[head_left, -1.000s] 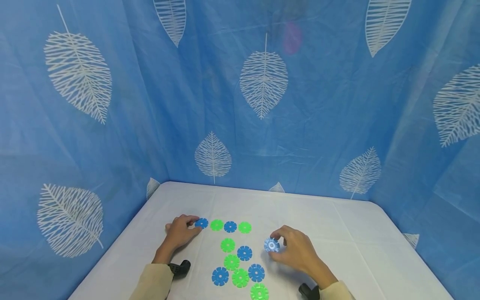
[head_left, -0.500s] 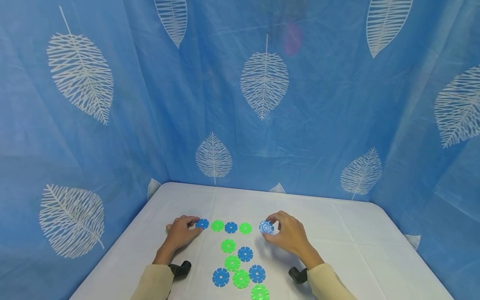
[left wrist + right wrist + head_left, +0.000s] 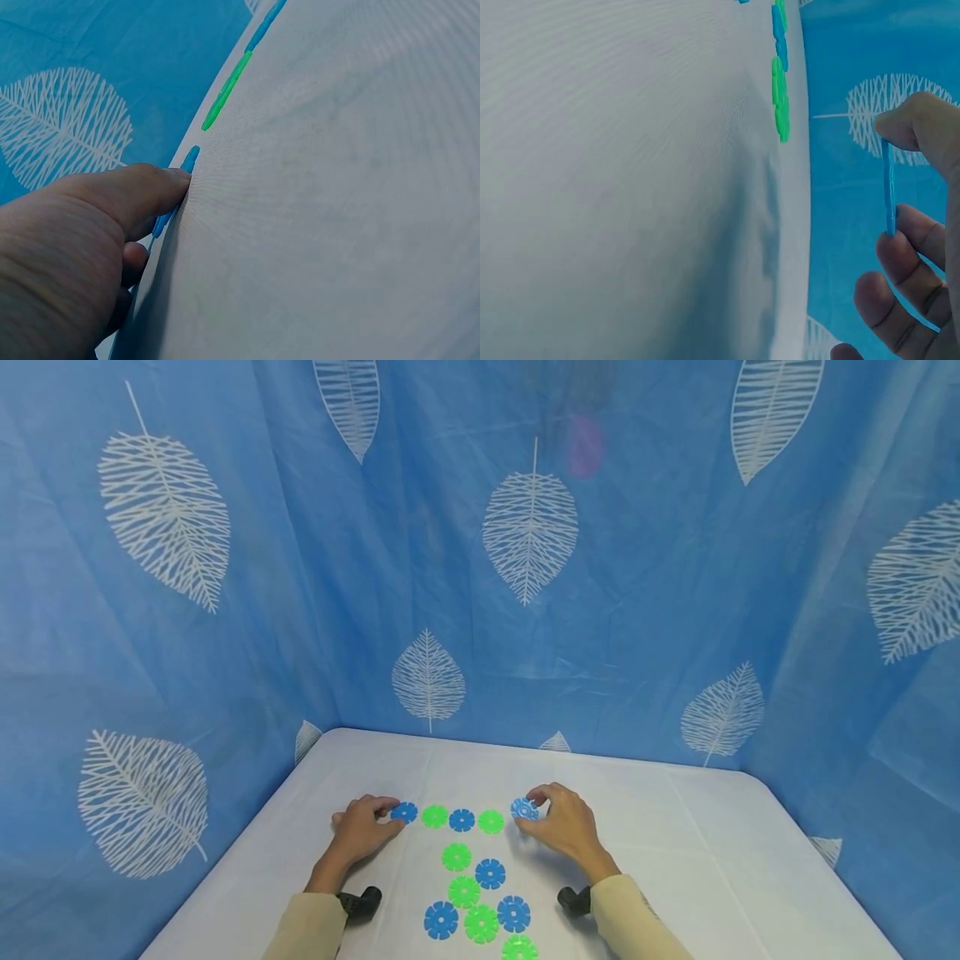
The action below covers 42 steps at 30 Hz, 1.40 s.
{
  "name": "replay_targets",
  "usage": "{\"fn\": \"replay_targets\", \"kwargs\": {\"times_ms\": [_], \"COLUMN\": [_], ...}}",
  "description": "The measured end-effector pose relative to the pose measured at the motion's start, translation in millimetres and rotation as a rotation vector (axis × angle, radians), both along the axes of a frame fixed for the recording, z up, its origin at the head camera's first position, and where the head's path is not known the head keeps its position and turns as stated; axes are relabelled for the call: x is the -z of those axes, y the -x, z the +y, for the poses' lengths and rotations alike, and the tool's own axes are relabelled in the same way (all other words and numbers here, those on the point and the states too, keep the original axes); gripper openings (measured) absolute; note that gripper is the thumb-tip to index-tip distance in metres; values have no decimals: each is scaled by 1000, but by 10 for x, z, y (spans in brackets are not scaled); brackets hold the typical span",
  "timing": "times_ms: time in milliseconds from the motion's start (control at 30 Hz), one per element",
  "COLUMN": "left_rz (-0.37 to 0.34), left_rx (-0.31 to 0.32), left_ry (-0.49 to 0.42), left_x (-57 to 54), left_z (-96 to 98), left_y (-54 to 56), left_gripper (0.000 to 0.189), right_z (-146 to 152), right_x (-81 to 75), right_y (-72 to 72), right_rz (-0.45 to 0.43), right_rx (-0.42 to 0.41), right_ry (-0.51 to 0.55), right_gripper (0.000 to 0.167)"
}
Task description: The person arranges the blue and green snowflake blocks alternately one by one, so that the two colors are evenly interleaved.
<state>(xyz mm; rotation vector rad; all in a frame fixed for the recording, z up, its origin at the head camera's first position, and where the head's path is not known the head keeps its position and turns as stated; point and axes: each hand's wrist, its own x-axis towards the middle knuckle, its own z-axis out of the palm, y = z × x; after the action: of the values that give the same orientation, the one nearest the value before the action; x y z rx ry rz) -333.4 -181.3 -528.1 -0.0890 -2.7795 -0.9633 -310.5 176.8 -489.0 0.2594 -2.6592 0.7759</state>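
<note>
At the left end of the back row, my left hand (image 3: 363, 829) holds a flat blue interlocking disc (image 3: 405, 812) by its edges, thumb on the near side. That disc (image 3: 194, 156) lies on the table in the left wrist view. My right hand (image 3: 567, 823) pinches another blue interlocking disc (image 3: 524, 809) between thumb and fingers. In the right wrist view this disc (image 3: 889, 187) shows edge-on, raised off the table with a shadow below. Between the two hands lie a green disc (image 3: 434, 816), a blue disc (image 3: 462, 820) and a second green disc (image 3: 491, 822).
Several more notched discs lie nearer on the white-covered table (image 3: 720, 860), among them a green disc (image 3: 456, 857), a blue disc (image 3: 441, 920) and a blue disc (image 3: 513, 913). A blue leaf-patterned curtain (image 3: 622, 610) stands around the back and sides.
My right hand has moved away from me and to the left with its blue disc, up to the right end of the back row. The left hand has stayed in place.
</note>
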Motion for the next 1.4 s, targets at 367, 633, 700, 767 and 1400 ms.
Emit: {"fn": "replay_targets", "kwargs": {"times_ms": [367,633,700,767,1400], "left_rz": [11,10,13,13,12], "left_rx": [6,-6,-7,-6,6], "left_ry": [5,4,6,7,-4], "left_x": [-6,3,6,9,-19], "left_z": [-3,15,10,1,-2], "left_y": [-7,7,4,5,-16], "left_gripper": [37,37,37,37,37], "right_z": [-89,-82,-80,-79,-86], "right_x": [108,167,171,172,150], "right_y": [112,91,92,92,82], "right_rz": [-60,-99,-112,-125,-187], "right_rx": [7,16,12,8,-13], "right_ry": [12,-16,-33,-47,-57], "right_gripper": [37,38,38,38,40]}}
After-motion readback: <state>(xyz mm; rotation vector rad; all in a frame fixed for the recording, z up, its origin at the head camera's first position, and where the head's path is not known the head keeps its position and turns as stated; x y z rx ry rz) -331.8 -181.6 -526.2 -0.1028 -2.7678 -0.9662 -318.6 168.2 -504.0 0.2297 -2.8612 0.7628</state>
